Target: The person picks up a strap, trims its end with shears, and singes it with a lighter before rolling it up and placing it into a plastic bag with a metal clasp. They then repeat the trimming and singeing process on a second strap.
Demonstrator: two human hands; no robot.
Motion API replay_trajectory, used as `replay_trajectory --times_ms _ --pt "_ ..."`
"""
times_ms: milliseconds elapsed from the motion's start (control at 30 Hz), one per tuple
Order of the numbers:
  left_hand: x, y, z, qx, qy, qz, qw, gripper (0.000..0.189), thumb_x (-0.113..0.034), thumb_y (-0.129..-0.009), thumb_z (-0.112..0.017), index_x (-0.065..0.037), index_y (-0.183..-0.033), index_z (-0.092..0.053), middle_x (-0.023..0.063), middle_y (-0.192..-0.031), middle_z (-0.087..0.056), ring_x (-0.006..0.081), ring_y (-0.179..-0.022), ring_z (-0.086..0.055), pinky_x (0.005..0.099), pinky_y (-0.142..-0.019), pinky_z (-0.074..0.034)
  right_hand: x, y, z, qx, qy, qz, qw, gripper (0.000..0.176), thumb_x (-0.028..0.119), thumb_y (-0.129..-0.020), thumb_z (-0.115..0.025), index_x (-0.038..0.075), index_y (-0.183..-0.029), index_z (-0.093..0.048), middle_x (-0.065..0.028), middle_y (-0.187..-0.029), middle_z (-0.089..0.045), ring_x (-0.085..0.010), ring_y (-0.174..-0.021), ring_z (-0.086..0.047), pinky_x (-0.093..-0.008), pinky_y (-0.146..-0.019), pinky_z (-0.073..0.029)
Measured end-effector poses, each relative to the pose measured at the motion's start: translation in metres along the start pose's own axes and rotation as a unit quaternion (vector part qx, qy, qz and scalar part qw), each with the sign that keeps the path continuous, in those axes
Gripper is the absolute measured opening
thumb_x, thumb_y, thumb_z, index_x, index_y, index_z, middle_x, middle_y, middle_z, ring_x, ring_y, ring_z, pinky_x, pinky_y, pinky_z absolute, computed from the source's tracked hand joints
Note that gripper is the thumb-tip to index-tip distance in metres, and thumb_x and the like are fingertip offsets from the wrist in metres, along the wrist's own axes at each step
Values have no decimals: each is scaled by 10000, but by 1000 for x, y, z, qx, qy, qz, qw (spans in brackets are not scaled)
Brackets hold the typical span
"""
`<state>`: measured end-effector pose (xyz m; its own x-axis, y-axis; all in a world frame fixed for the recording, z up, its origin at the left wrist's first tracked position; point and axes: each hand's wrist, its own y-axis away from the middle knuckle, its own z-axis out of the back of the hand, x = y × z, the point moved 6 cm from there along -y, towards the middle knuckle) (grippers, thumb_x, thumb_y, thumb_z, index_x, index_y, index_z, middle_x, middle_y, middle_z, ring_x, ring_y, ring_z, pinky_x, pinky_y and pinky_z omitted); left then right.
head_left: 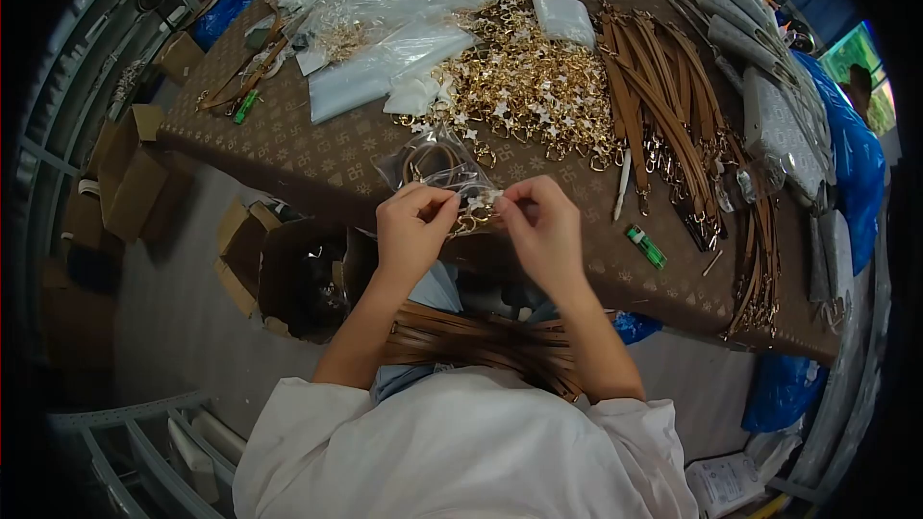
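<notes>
A clear plastic bag point(392, 169) lies at the table's near edge with a coiled brown strap point(444, 156) inside it. At its near end, gold clasps with a white star charm point(471, 218) show between my two hands. My left hand point(411, 231) is closed, thumb and forefinger pinching the bag's left edge. Opposite it, my right hand point(544, 231) is also closed in a pinch at the bag's right edge, right by the charm. The pinching fingertips partly hide the bag's opening.
Beyond my hands lies a heap of gold star keychains point(538, 86), with brown straps point(663, 86) to its right. Plastic bags point(385, 67) cover the back left. Green lighters point(646, 246) lie on the patterned table point(279, 159). More straps point(461, 336) rest on my lap, near an open carton point(312, 274).
</notes>
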<state>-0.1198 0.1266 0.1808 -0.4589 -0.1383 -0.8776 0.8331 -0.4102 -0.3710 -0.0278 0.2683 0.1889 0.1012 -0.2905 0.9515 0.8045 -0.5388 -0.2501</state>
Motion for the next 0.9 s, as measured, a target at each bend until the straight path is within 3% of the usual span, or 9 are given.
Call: replay_trajectory --times_ms 33,200,267,467,533,667,767,833,900 --pt "4 -1 -1 -2 36 39 999 37 -6 -759 -661 23 -778 -647 62 -670 -572 100 -550 -559 224 -490 -440 7 3 -7 -49 99 135 985 103 -14 -780 -633 -20 -816 -537 -106 -780 -550 -184 -574 -579 -253 -520 -465" --pt "-12 1 -1 -51 0 -33 998 41 9 -758 -659 31 -789 -644 57 -675 -571 91 -542 -553 224 -489 -443 -8 12 -26 -113 148 149 971 105 -44 -752 -640 -13 -821 -566 -109 -817 -549 -227 -636 -571 -291 -563 -485" --pt "-11 3 -1 -56 -4 -43 997 43 13 -756 -660 34 -790 -643 56 -673 -570 93 -536 -551 224 -490 -445 7 21 -39 -74 269 325 904 223 -59 -668 -641 -18 -878 -580 -98 -820 -560 -240 -702 -571 -342 -602 -484" --pt "-4 6 -8 119 -16 -55 991 240 -103 -720 -734 6 -918 -651 80 -869 -610 182 -776 -604 296 -700 -491 -15 27 -31 -6 167 245 955 300 -95 -676 -598 -39 -970 -620 -142 -1004 -610 -265 -822 -615 -323 -696 -514" --pt "-33 12 -5 129 -205 -274 931 399 -218 -665 -769 -27 -993 -646 104 -1058 -600 252 -1026 -549 391 -920 -405 -15 31 -13 -17 102 206 973 272 -97 -708 -586 -39 -970 -627 -145 -1023 -613 -255 -824 -627 -308 -692 -516" --pt "16 27 -15 164 -271 -336 887 278 -160 -736 -676 -54 -991 -655 108 -1205 -565 279 -1232 -438 427 -999 -329 -13 36 23 -60 52 149 986 220 -83 -774 -580 -28 -977 -644 -125 -989 -627 -198 -749 -624 -251 -640 -507" --pt "-22 18 -4 140 -139 -292 936 162 -70 -799 -610 -47 -948 -667 110 -1109 -621 294 -1156 -515 403 -961 -379 -4 31 42 -96 73 112 986 234 -52 -740 -640 -8 -969 -653 -112 -953 -625 -196 -770 -586 -262 -657 -492" --pt "-48 16 4 125 -63 -267 953 146 -64 -812 -601 -35 -938 -669 118 -1069 -639 293 -1111 -555 386 -938 -409 29 30 45 -60 142 238 959 225 -6 -706 -691 12 -929 -665 -100 -909 -628 -215 -777 -571 -289 -663 -473" --pt "-52 13 10 153 166 -115 967 159 -72 -852 -576 1 -969 -653 145 -1042 -646 277 -1032 -601 350 -904 -448 44 32 49 -49 112 247 961 218 10 -690 -706 21 -904 -669 -92 -877 -628 -219 -763 -566 -293 -659 -464"
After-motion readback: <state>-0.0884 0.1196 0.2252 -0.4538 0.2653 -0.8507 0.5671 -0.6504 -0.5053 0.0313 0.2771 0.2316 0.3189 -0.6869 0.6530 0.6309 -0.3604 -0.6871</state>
